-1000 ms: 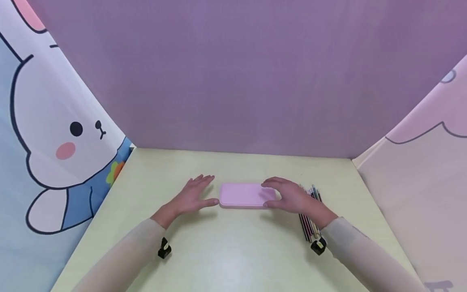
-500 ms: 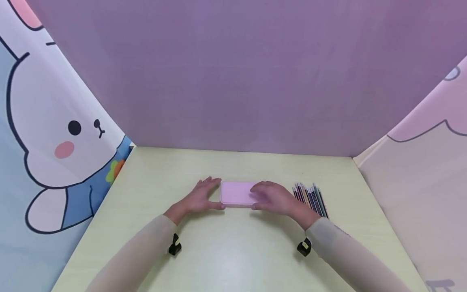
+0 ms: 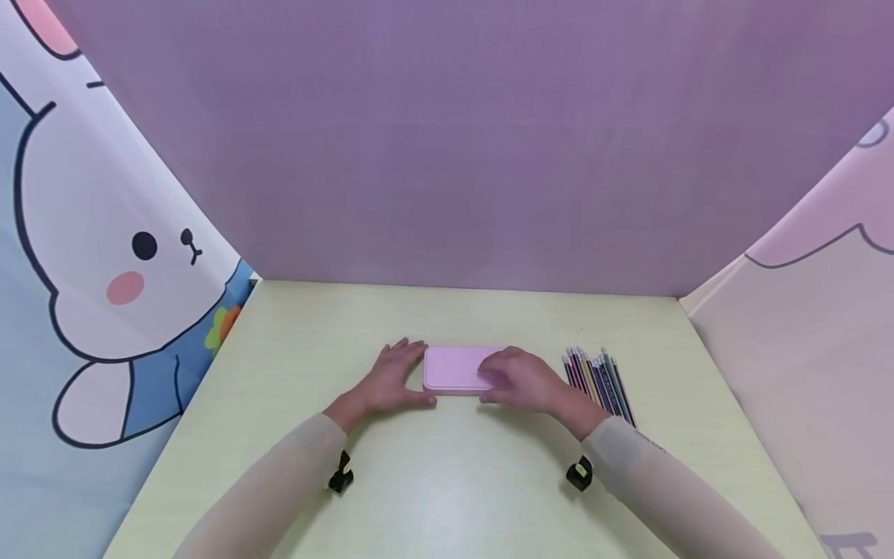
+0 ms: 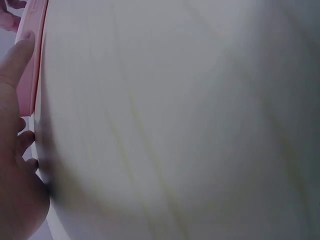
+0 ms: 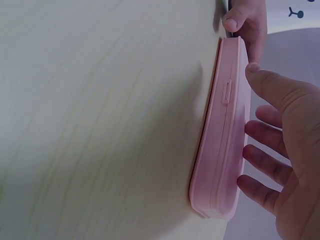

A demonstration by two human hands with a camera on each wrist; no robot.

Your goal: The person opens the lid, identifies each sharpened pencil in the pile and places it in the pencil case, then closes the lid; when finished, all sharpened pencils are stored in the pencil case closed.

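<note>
A closed pink pencil case (image 3: pixel 454 369) lies flat on the pale wooden table (image 3: pixel 433 489), its long side toward me. My left hand (image 3: pixel 391 380) is at its left end, fingers spread, the thumb reaching along the front side in the left wrist view. Over the right half of the lid is my right hand (image 3: pixel 527 380), with relaxed fingers. In the right wrist view its fingertips (image 5: pixel 250 185) are right at the lid and the thumb (image 5: pixel 270 85) is close to the lid's front edge. A small clasp (image 5: pixel 226 92) shows on the case's front.
Several pencils (image 3: pixel 594 380) lie side by side to the right of the case, partly hidden by my right forearm. A purple panel (image 3: pixel 447 155) stands at the back. Printed cloth walls, one with a rabbit (image 3: pixel 105 233), border the left and right.
Both hands have moved inward: the left hand came right to the case's left end, and the right hand moved left over the lid, uncovering more pencils. The case itself stays put.
</note>
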